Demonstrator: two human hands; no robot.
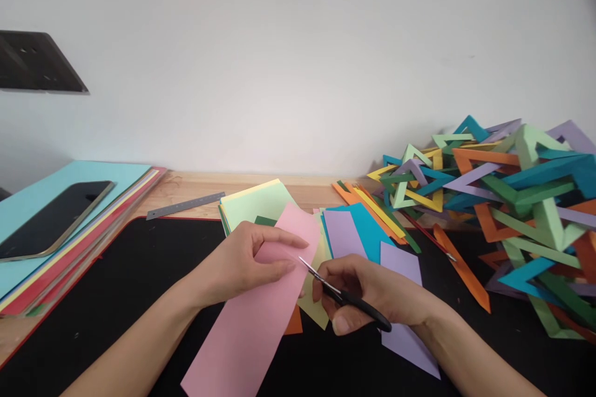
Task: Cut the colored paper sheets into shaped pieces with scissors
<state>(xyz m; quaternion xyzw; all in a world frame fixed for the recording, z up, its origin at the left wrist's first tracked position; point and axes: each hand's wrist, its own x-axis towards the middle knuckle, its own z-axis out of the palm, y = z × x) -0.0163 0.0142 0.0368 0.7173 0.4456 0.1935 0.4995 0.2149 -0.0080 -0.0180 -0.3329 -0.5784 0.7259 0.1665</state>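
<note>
A long strip of pink paper (251,329) slants across the middle, its lower end nearest me. My left hand (246,257) pinches it near the upper part, thumb and fingers closed on the sheet. In my right hand (363,291) is a pair of scissors (347,301) with black handles. Their blade tips lie at the right edge of the pink strip, close to my left thumb. Whether the blades are fully closed is hard to make out. Behind the strip lie a pale green sheet (256,201), purple pieces (342,229) and blue paper (372,229).
At right rises a heap of folded paper frames (526,192) in many colours. A grey ruler (186,205) lies at the back. Stacked coloured sheets (130,180) with a phone (56,217) on top stand left. A black mat (153,273) covers the table before the wall.
</note>
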